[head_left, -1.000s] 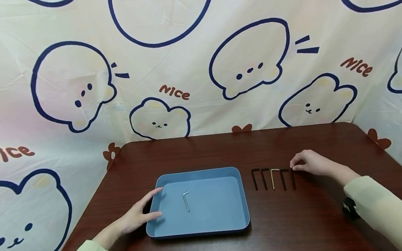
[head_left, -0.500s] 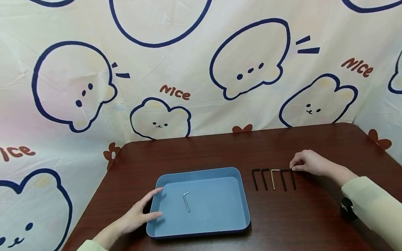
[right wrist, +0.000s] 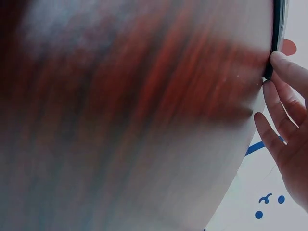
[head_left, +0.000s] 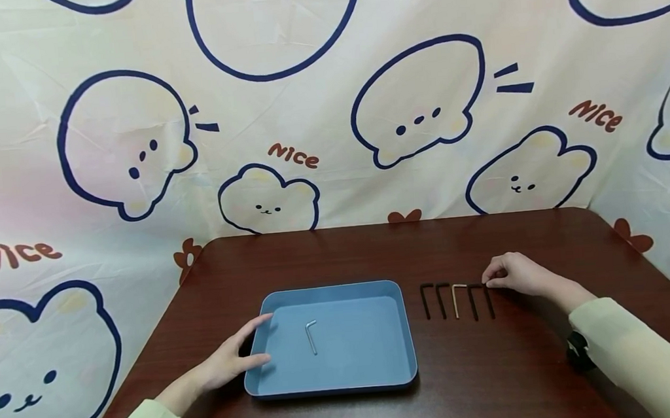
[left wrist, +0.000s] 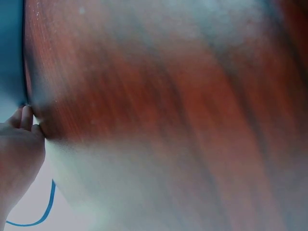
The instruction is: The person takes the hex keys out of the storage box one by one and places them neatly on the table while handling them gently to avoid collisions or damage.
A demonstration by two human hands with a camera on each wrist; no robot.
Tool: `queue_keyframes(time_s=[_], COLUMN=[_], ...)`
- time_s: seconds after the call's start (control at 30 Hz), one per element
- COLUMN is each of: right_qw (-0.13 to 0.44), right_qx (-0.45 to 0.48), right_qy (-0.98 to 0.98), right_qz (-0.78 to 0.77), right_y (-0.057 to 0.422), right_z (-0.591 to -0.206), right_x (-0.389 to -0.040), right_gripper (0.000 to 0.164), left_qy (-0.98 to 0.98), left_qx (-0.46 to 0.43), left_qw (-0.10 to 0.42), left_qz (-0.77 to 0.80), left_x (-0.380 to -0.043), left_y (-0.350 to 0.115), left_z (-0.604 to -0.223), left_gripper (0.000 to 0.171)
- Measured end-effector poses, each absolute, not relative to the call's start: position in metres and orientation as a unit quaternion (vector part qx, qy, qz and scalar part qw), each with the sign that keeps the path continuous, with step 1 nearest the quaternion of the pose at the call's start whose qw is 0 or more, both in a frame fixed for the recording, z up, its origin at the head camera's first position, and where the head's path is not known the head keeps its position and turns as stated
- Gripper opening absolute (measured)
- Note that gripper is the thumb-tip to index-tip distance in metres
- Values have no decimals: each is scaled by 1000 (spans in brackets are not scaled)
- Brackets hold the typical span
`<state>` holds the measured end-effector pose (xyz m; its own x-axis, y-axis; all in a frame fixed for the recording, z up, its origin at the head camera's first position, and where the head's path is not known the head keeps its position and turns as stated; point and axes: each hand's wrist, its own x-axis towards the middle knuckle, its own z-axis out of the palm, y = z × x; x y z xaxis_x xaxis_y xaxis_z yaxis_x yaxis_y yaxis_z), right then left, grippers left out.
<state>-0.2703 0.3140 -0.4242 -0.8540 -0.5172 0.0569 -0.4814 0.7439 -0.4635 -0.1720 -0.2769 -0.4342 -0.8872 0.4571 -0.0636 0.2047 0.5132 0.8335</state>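
Note:
My left hand [head_left: 225,360] rests on the left side of a blue tray [head_left: 355,386], thumb and forefinger spread over its rim. A silver hex key [head_left: 311,339] lies inside the tray. To the tray's right, several hex keys form a row on the table: black ones, such as the leftmost hex key [head_left: 425,303], and a gold hex key [head_left: 455,303]. At the row's right end my right hand [head_left: 517,275] pinches the top of a black hex key [head_left: 489,305]; its short arm is mostly hidden by fingertips. In the right wrist view, thumb and fingers meet at a dark bar [right wrist: 277,33].
The dark brown wooden table [head_left: 338,254] reaches back to a pale curtain [head_left: 328,124] printed with bears and "Nice". Beside the pinched key, another black hex key [head_left: 473,304] stands very close.
Both hands and the tray stay in place. The rightmost hex key's lower end shifts slightly to the right, leaving it a little more tilted. The head view drifts slightly.

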Motion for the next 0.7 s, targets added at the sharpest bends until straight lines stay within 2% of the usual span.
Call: queue_keyframes(time_s=[0.37, 0.7], right_qw=[43, 18], right_qx=[-244, -249], right_qy=[938, 934], right_qz=[-241, -254], right_y=[315, 308], right_z=[-422, -408], right_x=[-270, -273], right_gripper=[3, 9], left_qy=[858, 859], left_qx=[183, 178], left_qw=[141, 143], left_qz=[459, 458], left_x=[-173, -173], left_y=[-276, -276], left_z=[-438, -438], left_gripper=[72, 72])
